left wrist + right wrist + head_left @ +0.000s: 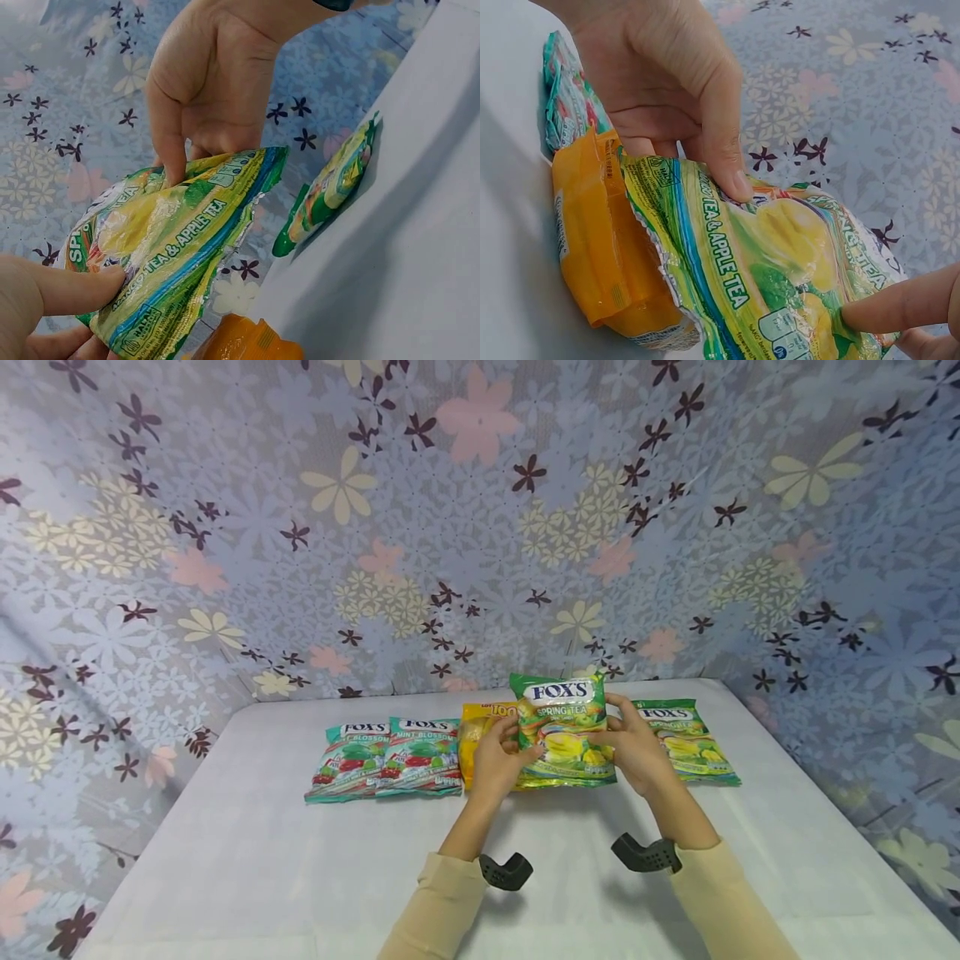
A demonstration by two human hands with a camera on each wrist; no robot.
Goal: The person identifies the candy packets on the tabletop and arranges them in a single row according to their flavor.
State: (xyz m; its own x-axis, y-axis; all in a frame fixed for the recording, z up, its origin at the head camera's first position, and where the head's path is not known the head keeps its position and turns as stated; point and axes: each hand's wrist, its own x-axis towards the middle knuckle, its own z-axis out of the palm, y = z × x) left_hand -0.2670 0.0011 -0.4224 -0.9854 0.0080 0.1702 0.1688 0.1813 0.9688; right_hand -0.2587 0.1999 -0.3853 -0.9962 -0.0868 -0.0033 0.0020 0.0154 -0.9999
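Two grips, left hand (pixel 498 762) and right hand (pixel 639 750), clamped on opposite sides of shiny green-yellow plastic bag (pixel 564 739), raised above white worktop (pixel 300 868) near far edge, partly hiding yellow-orange plastic bag (pixel 468 745).

Table (pixel 247 877), one, white-topped. Floral-print wall covering (pixel 465 527), behind the table and along its left and right sides: grey-blue ground, burgundy, pink and cream blossoms. Light: diffuse, casting soft shadows on the table.
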